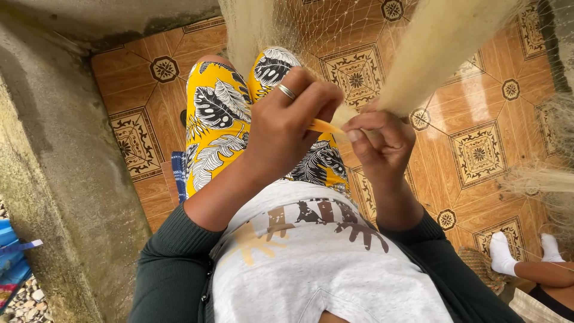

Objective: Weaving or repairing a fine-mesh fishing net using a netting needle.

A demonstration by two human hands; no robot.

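My left hand (293, 122), with a ring on one finger, is closed around a yellow netting needle (326, 127) whose tip points right. My right hand (382, 140) pinches the gathered end of a pale fishing net bundle (436, 48) that stretches up and to the right. The two hands meet at the needle tip, just above my lap. Fine net mesh (335, 24) hangs in front of my knees, which are covered by yellow leaf-print fabric (218, 119).
A rough concrete wall (54, 167) runs along the left. Patterned orange floor tiles (478, 149) lie below. Another person's feet in white socks (501, 254) rest at the lower right. More pale netting (538, 179) hangs at the right edge.
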